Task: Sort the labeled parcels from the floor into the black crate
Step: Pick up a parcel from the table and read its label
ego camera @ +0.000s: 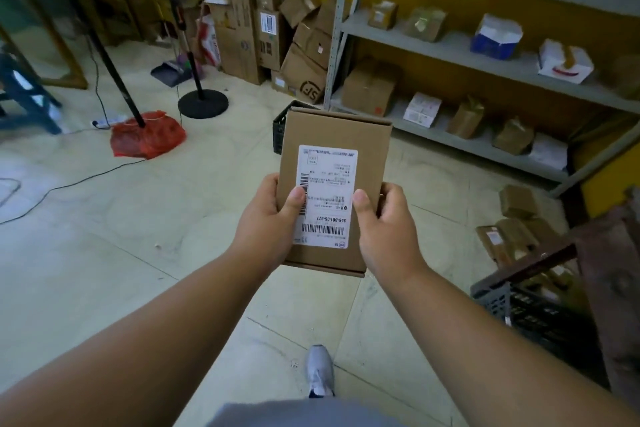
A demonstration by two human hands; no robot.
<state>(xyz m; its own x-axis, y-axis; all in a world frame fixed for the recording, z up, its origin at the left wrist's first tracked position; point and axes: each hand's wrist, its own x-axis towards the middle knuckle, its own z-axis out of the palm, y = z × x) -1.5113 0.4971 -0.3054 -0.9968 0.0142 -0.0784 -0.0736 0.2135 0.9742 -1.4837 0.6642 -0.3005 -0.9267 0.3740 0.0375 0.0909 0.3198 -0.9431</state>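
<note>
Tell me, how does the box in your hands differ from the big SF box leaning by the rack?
The held box is small, plain brown and shows a white shipping label; the SF box is larger, tilted on the floor and printed with a black logo. Left hand and right hand grip the first; nothing holds the second. Both are brown cardboard.

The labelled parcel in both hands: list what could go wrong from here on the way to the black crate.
1. The parcel hides most of the black crate behind it, so the drop might miss.
2. The left hand and right hand pinch only its lower edges; it may tip forward.
3. A cable and red bag lie on the floor to the left, a possible trip hazard.
</note>
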